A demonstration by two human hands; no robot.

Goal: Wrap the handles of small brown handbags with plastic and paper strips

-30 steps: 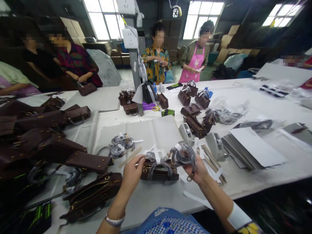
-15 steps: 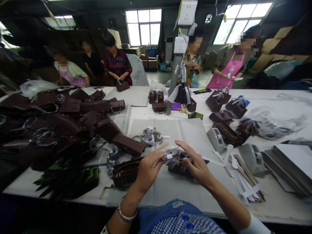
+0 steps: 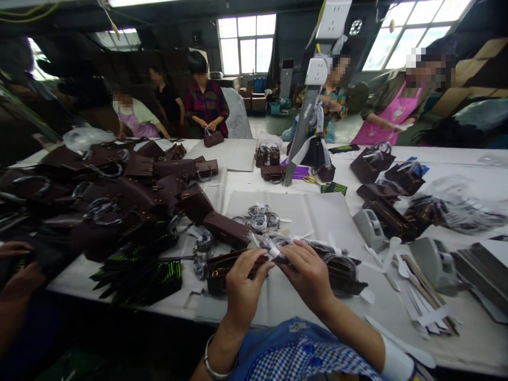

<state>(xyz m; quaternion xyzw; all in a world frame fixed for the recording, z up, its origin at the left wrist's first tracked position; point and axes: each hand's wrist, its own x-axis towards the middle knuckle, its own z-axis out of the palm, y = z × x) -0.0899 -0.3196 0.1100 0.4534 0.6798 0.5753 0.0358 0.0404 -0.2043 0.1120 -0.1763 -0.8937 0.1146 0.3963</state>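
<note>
In front of my body, both hands pinch a plastic-wrapped strap [image 3: 273, 251] with a white band round it. My left hand [image 3: 245, 283] grips its left end between thumb and fingers. My right hand [image 3: 311, 275] closes on its right part, and the fingers hide some of it. Below and right of my right hand lies a dark brown handbag [image 3: 349, 275] with plastic-wrapped handles. Another brown handbag [image 3: 217, 271], unzipped, lies behind my left hand, which partly covers it. Several coiled straps in plastic [image 3: 260, 218] rest just beyond my hands.
A heap of brown handbags [image 3: 130, 190] fills the table's left, with black-and-green pieces [image 3: 138, 275] before it. Tape dispensers [image 3: 432, 262], paper strips [image 3: 426, 296] and stacked boards [image 3: 482, 275] stand at right. A post [image 3: 299, 135] rises mid-table. Co-workers stand opposite; another person's hands [image 3: 19, 270] show at left.
My hands have come closer together, and the right hand now pinches the wrapped strap. More of the right handbag shows. The view has shifted left, bringing another person's hands in at the left edge.
</note>
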